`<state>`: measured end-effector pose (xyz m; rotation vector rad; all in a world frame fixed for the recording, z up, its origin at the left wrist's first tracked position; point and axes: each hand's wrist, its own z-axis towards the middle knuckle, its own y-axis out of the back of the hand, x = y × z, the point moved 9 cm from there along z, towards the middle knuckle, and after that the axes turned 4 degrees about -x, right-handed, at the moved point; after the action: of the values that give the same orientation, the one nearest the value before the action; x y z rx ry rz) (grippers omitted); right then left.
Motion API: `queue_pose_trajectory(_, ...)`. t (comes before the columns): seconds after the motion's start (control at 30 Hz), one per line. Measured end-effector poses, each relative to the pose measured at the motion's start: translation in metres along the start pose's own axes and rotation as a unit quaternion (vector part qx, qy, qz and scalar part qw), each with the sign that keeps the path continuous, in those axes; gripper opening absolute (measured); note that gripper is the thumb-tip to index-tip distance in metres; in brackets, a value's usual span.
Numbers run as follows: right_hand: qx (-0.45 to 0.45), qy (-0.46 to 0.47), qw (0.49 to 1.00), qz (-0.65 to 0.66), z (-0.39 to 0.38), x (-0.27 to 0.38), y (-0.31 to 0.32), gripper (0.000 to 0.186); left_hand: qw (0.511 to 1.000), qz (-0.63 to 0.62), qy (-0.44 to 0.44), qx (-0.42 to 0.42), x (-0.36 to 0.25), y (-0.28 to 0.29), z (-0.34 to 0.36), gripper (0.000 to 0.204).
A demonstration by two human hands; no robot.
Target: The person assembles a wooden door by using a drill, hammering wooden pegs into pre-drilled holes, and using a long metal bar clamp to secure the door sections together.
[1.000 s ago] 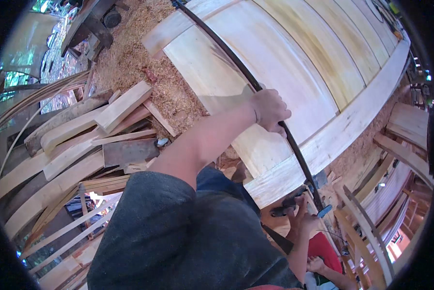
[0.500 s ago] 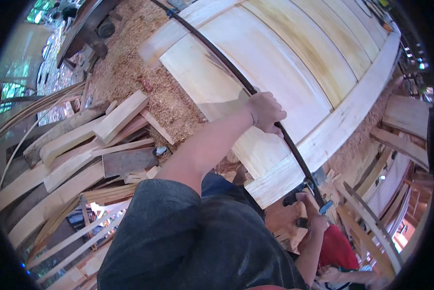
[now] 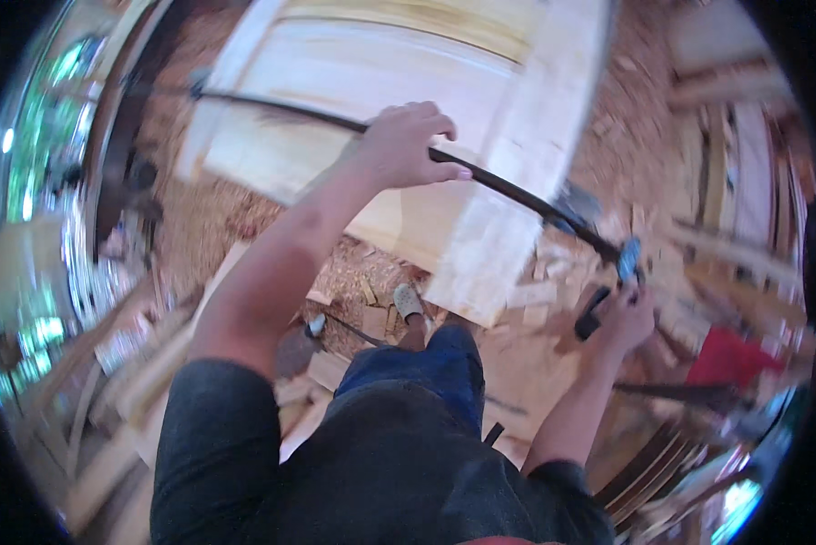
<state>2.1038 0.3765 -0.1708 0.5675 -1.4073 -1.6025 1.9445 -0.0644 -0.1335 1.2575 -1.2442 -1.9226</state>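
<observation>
A long dark bar clamp (image 3: pixel 517 193) lies across a pale wooden panel (image 3: pixel 390 209), its far-left jaw (image 3: pixel 199 84) at the panel's left edge. My left hand (image 3: pixel 403 145) is around the middle of the bar, with fingers on the far side and thumb on the near side. Past the panel's right edge, my right hand (image 3: pixel 628 313) is closed at the clamp's screw end, just below its blue end piece (image 3: pixel 628 259). A dark block-like part (image 3: pixel 593 313) is beside that hand. Blur hides the exact grip there.
Wood shavings (image 3: pixel 194 173) and offcuts (image 3: pixel 535 304) cover the ground around the panel. Long planks (image 3: pixel 144 400) are piled at the left, and more timber (image 3: pixel 735 245) is at the right. A red cloth-like thing (image 3: pixel 730 356) is beyond my right forearm.
The view has turned, so the panel and clamp sit higher and at another angle. My left hand's fist has loosened, with thumb and fingers farther apart. My right hand remains at the clamp's end.
</observation>
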Motion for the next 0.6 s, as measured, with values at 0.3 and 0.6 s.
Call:
queue_pose_trajectory(0.3,-0.261,0.069,0.894,0.357,-0.004,-0.006,0.015,0.012,0.983,-0.145,-0.033,0.104,-0.25,-0.152,0.101,0.053)
queue_pose_trajectory(0.6,-0.299,0.053,0.837,0.456,-0.006,-0.024,0.015,0.019,0.953,-0.13,0.064,0.267,-0.271,-0.193,0.113,0.028)
